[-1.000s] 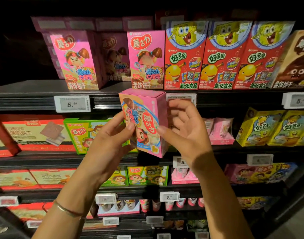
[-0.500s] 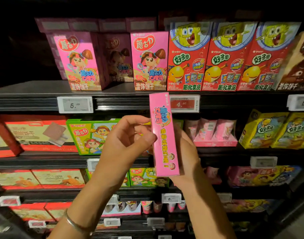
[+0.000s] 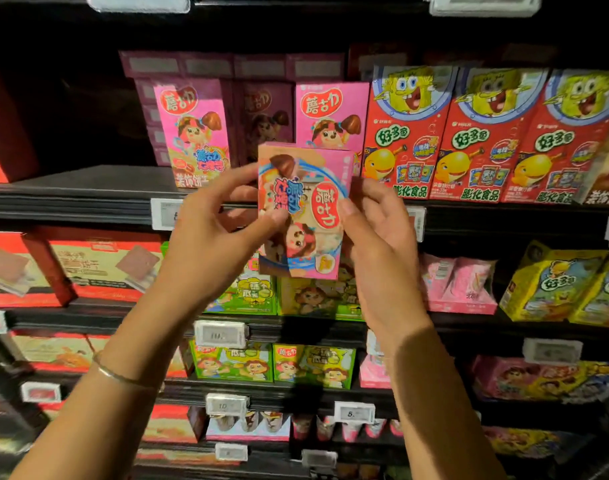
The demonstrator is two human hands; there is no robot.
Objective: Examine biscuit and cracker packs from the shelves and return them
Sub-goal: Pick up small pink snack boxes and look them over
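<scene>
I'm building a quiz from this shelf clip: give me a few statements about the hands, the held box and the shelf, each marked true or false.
1. The left hand and the right hand both hold the pink box. True.
2. The print on the held box is the right way up. False: its logo reads upside down.
3. On the shelf behind, red boxes stand to the right, as seen, of matching pink packs. True.
4. The bracelet sits on the right wrist. False: it is on the left wrist.
</scene>
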